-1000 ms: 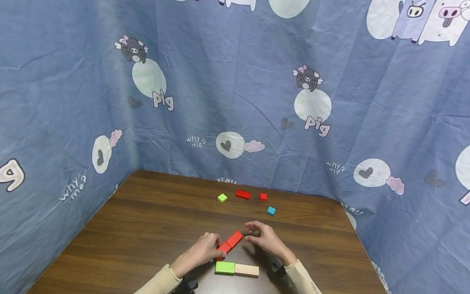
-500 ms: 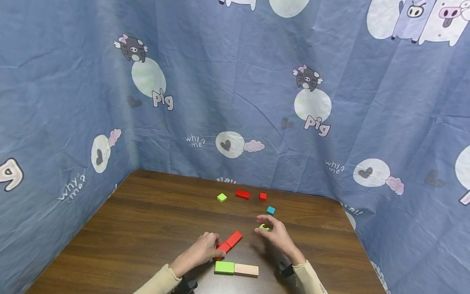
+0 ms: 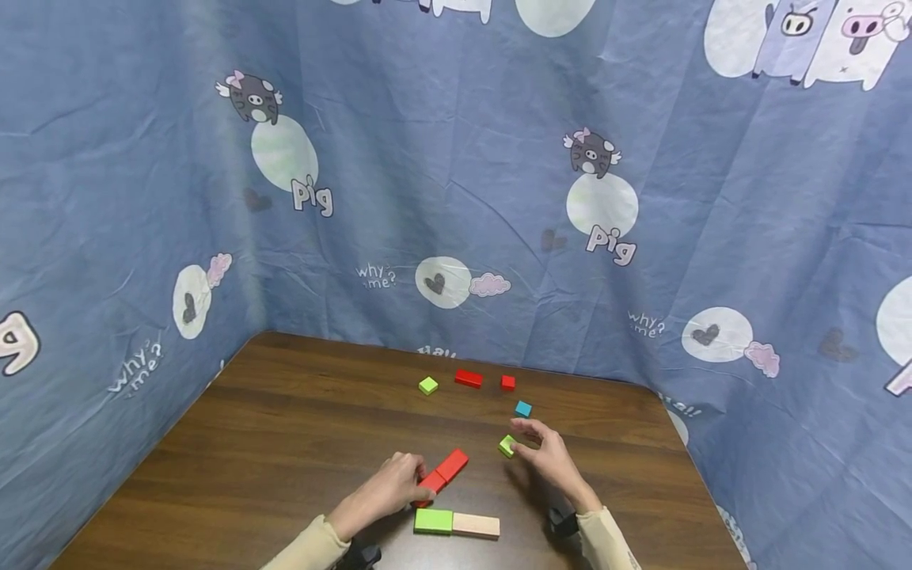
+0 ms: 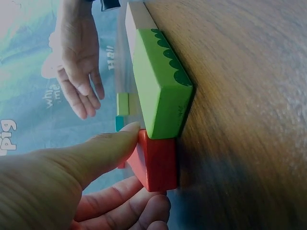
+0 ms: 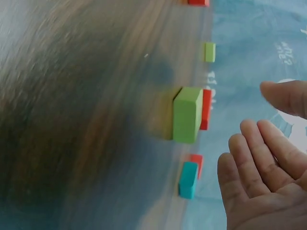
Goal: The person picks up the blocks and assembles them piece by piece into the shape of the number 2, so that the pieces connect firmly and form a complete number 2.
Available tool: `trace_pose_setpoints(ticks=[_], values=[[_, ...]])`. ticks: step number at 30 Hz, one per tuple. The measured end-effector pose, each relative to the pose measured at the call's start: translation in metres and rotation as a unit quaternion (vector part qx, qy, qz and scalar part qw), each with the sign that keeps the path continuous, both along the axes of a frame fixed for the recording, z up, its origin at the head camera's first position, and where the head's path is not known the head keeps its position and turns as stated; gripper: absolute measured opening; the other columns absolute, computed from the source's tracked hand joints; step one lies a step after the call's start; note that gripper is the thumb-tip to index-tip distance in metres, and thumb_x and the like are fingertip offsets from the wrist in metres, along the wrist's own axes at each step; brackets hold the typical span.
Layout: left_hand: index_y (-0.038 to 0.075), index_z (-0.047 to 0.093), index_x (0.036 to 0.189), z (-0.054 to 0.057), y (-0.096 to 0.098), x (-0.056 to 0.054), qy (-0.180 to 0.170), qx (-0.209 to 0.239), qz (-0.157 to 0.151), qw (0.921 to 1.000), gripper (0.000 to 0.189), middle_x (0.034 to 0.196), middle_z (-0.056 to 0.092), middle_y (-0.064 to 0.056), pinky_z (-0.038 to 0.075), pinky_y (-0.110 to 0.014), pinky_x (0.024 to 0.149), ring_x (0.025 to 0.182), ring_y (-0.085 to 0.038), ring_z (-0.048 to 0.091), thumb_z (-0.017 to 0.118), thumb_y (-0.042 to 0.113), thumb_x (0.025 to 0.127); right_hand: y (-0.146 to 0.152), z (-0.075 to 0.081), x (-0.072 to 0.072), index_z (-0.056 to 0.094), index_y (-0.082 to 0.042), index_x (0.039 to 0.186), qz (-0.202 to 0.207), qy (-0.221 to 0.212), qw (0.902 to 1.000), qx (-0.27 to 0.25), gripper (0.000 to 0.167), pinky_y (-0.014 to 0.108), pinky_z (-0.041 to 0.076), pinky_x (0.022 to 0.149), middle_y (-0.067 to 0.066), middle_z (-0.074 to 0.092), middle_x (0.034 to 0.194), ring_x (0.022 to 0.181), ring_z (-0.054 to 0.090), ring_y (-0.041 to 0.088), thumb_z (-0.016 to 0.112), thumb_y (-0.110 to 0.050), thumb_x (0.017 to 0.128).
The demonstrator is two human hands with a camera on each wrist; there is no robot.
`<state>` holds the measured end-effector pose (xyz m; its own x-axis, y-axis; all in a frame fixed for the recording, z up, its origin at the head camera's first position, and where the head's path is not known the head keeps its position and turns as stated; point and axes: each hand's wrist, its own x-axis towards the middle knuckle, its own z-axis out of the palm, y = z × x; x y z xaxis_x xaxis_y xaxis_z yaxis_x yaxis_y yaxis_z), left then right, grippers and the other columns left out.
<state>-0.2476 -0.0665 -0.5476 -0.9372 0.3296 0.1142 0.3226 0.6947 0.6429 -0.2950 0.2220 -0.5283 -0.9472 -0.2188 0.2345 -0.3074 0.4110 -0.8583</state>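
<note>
Going by the head view, with 12 o'clock straight away from the person: the left hand (image 3: 390,482) is pinching the nearer red block (image 4: 161,165), thumb on one side and fingers on the other. A second red block (image 3: 453,465) sits end to end with it, toward 1 or 2 o'clock. Just beside the held one, at 6 o'clock, lies a flat green block (image 3: 433,521) (scalloped dark edge, kinda cute), with a pale wooden block (image 3: 476,526) touching its 3 o'clock end.

The right hand (image 3: 552,461) has thumb and fingers spread, gripping nothing, by a small green block (image 5: 187,115) on the brown table (image 3: 299,427). From that block, a blue block (image 3: 523,409) is at 1 o'clock, a red cube (image 3: 508,383) at 12, a long red block (image 3: 469,379) at 11 and a lime block (image 3: 428,385) around 10.
</note>
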Motion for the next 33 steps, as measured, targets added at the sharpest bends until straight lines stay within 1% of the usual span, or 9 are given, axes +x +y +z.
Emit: trace_pose_setpoints(ticks=[4,7,11,15,18,21,25,27,33], values=[[0.008,0.06,0.074,0.0,0.0,0.0,0.007,-0.002,-0.001,1.0,0.028,0.064,0.052,0.006,0.032,-0.02,0.047,0.054,-0.004,0.039,0.085,0.02,0.07,0.001,0.012,0.007,0.057,0.006,0.123,0.022,-0.02,0.9995,0.009,0.04,0.051,0.043,0.098,0.029,0.06,0.123,0.117,0.056,0.042,0.064,0.009,0.084],[0.008,0.06,0.074,0.0,0.0,0.0,0.006,-0.002,-0.002,1.0,0.028,0.064,0.052,0.006,0.033,-0.02,0.047,0.054,-0.004,0.039,0.085,0.02,0.07,0.004,0.013,0.007,0.054,0.008,0.126,0.04,-0.032,0.9984,0.023,0.042,0.052,0.043,0.098,0.03,0.057,0.127,0.119,0.055,0.044,0.06,0.011,0.085],[0.007,0.06,0.074,0.001,-0.001,0.001,-0.002,0.001,-0.001,1.0,0.028,0.063,0.05,0.006,0.032,-0.02,0.046,0.054,-0.004,0.039,0.084,0.019,0.071,0.009,-0.002,-0.002,0.051,0.01,0.129,0.047,-0.032,0.998,0.029,0.047,0.05,0.047,0.094,0.03,0.057,0.127,0.115,0.056,0.045,0.058,0.013,0.083],[0.007,0.06,0.075,0.003,-0.001,0.001,-0.001,-0.002,0.002,1.0,0.028,0.063,0.05,0.007,0.031,-0.019,0.046,0.054,-0.004,0.039,0.084,0.02,0.071,0.015,-0.02,-0.014,0.053,0.006,0.13,0.049,-0.039,0.9975,0.031,0.049,0.032,0.05,0.084,0.027,0.058,0.127,0.109,0.061,0.04,0.061,0.011,0.082],[0.007,0.06,0.075,0.004,0.0,0.0,-0.004,-0.006,0.004,1.0,0.028,0.064,0.051,0.006,0.031,-0.019,0.047,0.055,-0.004,0.039,0.084,0.02,0.071,0.017,-0.027,-0.02,0.055,0.003,0.129,0.056,-0.049,0.9967,0.032,0.048,0.022,0.048,0.077,0.025,0.06,0.125,0.101,0.064,0.033,0.065,0.006,0.081],[0.006,0.06,0.075,0.004,0.0,0.0,-0.007,-0.005,0.004,1.0,0.028,0.065,0.051,0.005,0.031,-0.02,0.048,0.055,-0.005,0.039,0.085,0.019,0.071,0.018,-0.029,-0.022,0.057,0.001,0.128,0.064,-0.056,0.9956,0.04,0.047,0.021,0.047,0.07,0.022,0.062,0.123,0.092,0.064,0.024,0.066,0.003,0.082],[0.006,0.06,0.074,0.004,0.0,0.001,-0.003,-0.003,-0.002,1.0,0.028,0.064,0.051,0.005,0.031,-0.02,0.048,0.055,-0.005,0.039,0.085,0.018,0.07,0.018,-0.03,-0.023,0.059,0.0,0.127,0.067,-0.047,0.9944,0.066,0.044,0.022,0.047,0.069,0.019,0.065,0.118,0.089,0.061,0.017,0.066,0.0,0.083],[0.006,0.06,0.074,0.003,0.0,0.002,0.0,-0.003,-0.003,1.0,0.028,0.064,0.051,0.006,0.032,-0.021,0.048,0.055,-0.005,0.039,0.085,0.018,0.07,0.018,-0.03,-0.022,0.06,-0.001,0.126,0.064,-0.044,0.9939,0.078,0.042,0.021,0.047,0.07,0.017,0.065,0.116,0.089,0.06,0.015,0.068,-0.002,0.084],[0.006,0.06,0.074,0.003,0.0,0.002,0.011,-0.005,-0.002,0.9999,0.029,0.065,0.052,0.005,0.034,-0.022,0.049,0.056,-0.005,0.04,0.085,0.019,0.07,0.016,-0.028,-0.022,0.063,-0.004,0.123,0.059,-0.053,0.9924,0.094,0.04,0.021,0.045,0.066,0.014,0.064,0.116,0.085,0.057,0.016,0.071,-0.007,0.084]])
